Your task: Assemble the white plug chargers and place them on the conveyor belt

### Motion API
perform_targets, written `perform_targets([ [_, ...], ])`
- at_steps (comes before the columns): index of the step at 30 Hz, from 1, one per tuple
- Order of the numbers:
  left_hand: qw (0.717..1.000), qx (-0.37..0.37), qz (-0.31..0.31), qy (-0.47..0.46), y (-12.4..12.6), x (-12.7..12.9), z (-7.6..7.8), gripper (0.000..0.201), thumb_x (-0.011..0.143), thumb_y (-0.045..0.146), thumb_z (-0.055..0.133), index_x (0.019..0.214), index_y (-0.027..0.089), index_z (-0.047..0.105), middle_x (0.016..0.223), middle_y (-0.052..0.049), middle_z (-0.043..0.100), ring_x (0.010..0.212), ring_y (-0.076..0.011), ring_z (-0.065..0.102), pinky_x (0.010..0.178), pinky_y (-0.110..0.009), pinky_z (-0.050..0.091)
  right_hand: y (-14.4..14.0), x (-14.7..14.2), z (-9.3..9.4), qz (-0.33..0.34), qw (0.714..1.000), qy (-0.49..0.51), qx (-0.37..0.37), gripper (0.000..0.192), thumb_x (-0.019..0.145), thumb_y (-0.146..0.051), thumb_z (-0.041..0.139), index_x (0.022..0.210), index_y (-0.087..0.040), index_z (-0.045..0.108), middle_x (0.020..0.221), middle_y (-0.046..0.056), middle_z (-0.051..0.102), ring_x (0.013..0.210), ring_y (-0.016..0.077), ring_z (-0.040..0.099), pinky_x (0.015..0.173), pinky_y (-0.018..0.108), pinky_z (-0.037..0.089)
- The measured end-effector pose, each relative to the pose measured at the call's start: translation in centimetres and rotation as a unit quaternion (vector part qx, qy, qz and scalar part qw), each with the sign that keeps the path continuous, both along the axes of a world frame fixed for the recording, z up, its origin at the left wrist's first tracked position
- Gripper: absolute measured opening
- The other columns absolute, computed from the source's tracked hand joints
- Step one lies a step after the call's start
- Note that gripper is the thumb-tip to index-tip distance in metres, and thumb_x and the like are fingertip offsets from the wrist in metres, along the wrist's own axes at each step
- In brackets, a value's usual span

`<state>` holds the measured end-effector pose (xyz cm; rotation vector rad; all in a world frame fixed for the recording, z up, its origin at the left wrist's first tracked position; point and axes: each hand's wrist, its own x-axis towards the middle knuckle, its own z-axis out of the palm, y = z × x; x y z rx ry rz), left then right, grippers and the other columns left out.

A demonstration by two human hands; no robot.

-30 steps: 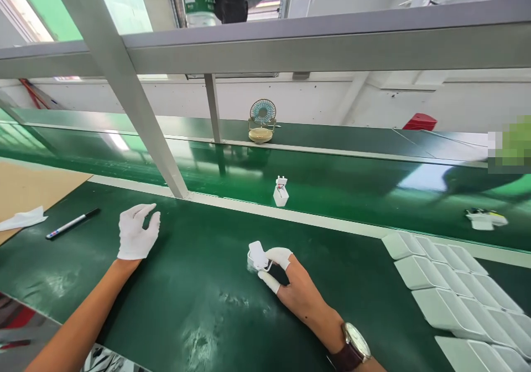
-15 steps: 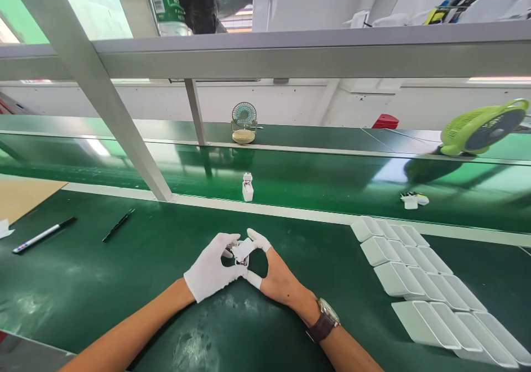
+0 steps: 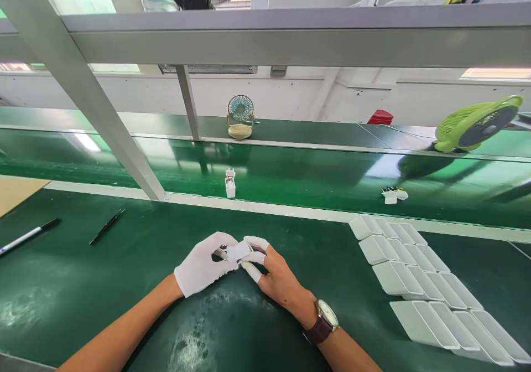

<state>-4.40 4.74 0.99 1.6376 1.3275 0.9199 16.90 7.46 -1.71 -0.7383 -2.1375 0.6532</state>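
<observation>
Over the green work surface, both my hands hold one small white plastic piece [image 3: 239, 251], box-like, its inside hidden from me. My left hand [image 3: 206, 262], in a white glove, grips its left end between thumb and fingers. On the right end, my right hand [image 3: 271, 269] pinches it with fingers covered by white finger cots; a watch [image 3: 327, 313] is on that wrist. Beyond my hands, a similar white box-like part [image 3: 230, 184] with reddish wires lies on the green belt.
Rows of white plastic trays or covers [image 3: 421, 283] lie to the right. A marker [image 3: 29, 236] and a thin black pen [image 3: 107, 227] are at left. Another white part [image 3: 392, 195] is on the belt. A slanted metal post [image 3: 112, 123] and crossbar [image 3: 265, 45] stand ahead.
The white piece has turned flatter between my hands, and its open-looking lower part no longer shows. My right fingers have closed in around its end. The belt parts have shifted left in view.
</observation>
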Motion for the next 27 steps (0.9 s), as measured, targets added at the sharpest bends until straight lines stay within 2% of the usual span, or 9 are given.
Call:
perform_targets([
  [3, 0.999, -0.021, 0.019, -0.034, 0.1, -0.7, -0.5, 0.02, 0.088, 0.032, 0.058, 0.106, 0.025, 0.064, 0.111, -0.005, 0.069, 0.097, -0.0197, 0.066, 0.088, -0.036, 0.058, -0.2, -0.2, 0.0, -0.014, 1.0, -0.02, 0.015, 0.032, 0.092, -0.014, 0.063, 0.117, -0.033, 0.068, 0.116, 0.008, 0.062, 0.108, 0.0231, 0.065, 0.091, 0.042, 0.06],
  [7, 0.995, -0.036, 0.007, -0.094, 0.1, -1.7, -0.9, 0.023, 0.092, 0.025, 0.05, 0.112, 0.023, 0.063, 0.117, -0.007, 0.068, 0.104, -0.0207, 0.066, 0.093, -0.038, 0.056, -0.4, -0.5, -0.3, -0.016, 1.0, -0.005, 0.014, 0.036, 0.092, -0.014, 0.062, 0.123, -0.032, 0.065, 0.116, 0.01, 0.061, 0.105, 0.0225, 0.066, 0.089, 0.04, 0.061],
  [11, 0.999, -0.026, -0.006, -0.036, 0.0, -1.1, -1.8, 0.056, 0.08, 0.019, 0.065, 0.134, 0.028, 0.054, 0.121, -0.005, 0.067, 0.101, -0.0205, 0.067, 0.095, -0.038, 0.056, -0.5, -0.6, -0.6, -0.013, 1.0, -0.003, -0.002, 0.036, 0.093, -0.014, 0.058, 0.123, -0.033, 0.064, 0.123, 0.009, 0.062, 0.107, 0.0223, 0.066, 0.09, 0.04, 0.06],
  [14, 1.0, -0.013, 0.014, 0.01, 0.0, 0.1, -2.7, 0.056, 0.078, 0.021, 0.066, 0.133, 0.026, 0.055, 0.111, -0.005, 0.07, 0.089, -0.0196, 0.067, 0.087, -0.037, 0.057, -0.5, -0.8, -0.5, -0.015, 0.999, 0.016, -0.034, 0.03, 0.093, -0.017, 0.058, 0.116, -0.033, 0.068, 0.122, 0.008, 0.065, 0.109, 0.0228, 0.066, 0.092, 0.041, 0.059],
  [16, 1.0, 0.002, 0.018, 0.023, 0.0, 0.7, -3.0, 0.057, 0.077, 0.022, 0.067, 0.133, 0.026, 0.056, 0.108, -0.005, 0.069, 0.085, -0.0194, 0.065, 0.083, -0.036, 0.057, -0.3, -1.1, -0.3, -0.028, 0.993, 0.061, -0.101, 0.021, 0.093, -0.022, 0.058, 0.11, -0.03, 0.069, 0.12, 0.008, 0.067, 0.108, 0.0233, 0.066, 0.093, 0.042, 0.058],
  [18, 0.999, 0.027, 0.035, 0.027, -0.2, 1.1, -3.0, 0.06, 0.075, 0.024, 0.071, 0.133, 0.026, 0.056, 0.106, -0.005, 0.068, 0.082, -0.019, 0.063, 0.08, -0.035, 0.056, -0.1, -1.3, -0.1, -0.051, 0.963, 0.135, -0.226, 0.016, 0.092, -0.033, 0.062, 0.106, -0.026, 0.068, 0.116, 0.008, 0.069, 0.102, 0.0235, 0.068, 0.087, 0.041, 0.061],
  [22, 0.993, 0.08, 0.083, 0.024, -0.8, 1.5, -2.3, 0.049, 0.078, 0.034, 0.073, 0.125, 0.029, 0.064, 0.093, -0.002, 0.064, 0.075, -0.0165, 0.058, 0.074, -0.031, 0.053, -0.1, -1.6, 0.5, -0.053, 0.846, 0.257, -0.465, 0.035, 0.084, -0.051, 0.07, 0.102, -0.023, 0.063, 0.108, 0.007, 0.072, 0.091, 0.0246, 0.071, 0.072, 0.039, 0.063],
  [24, 0.991, 0.093, 0.095, 0.02, -1.1, 1.6, -2.1, 0.045, 0.079, 0.038, 0.072, 0.123, 0.03, 0.067, 0.087, -0.001, 0.061, 0.073, -0.0159, 0.056, 0.072, -0.03, 0.052, -0.3, -1.8, 0.8, -0.033, 0.806, 0.28, -0.52, 0.037, 0.082, -0.053, 0.071, 0.101, -0.022, 0.064, 0.104, 0.007, 0.073, 0.091, 0.0257, 0.071, 0.071, 0.04, 0.063],
  [27, 0.988, 0.112, 0.103, 0.012, -1.2, 1.7, -2.2, 0.045, 0.08, 0.038, 0.072, 0.124, 0.03, 0.067, 0.083, -0.001, 0.058, 0.069, -0.0145, 0.055, 0.069, -0.029, 0.05, -0.5, -2.0, 1.2, -0.012, 0.779, 0.289, -0.557, 0.037, 0.08, -0.052, 0.073, 0.1, -0.022, 0.065, 0.099, 0.006, 0.074, 0.092, 0.0266, 0.071, 0.069, 0.039, 0.062],
])
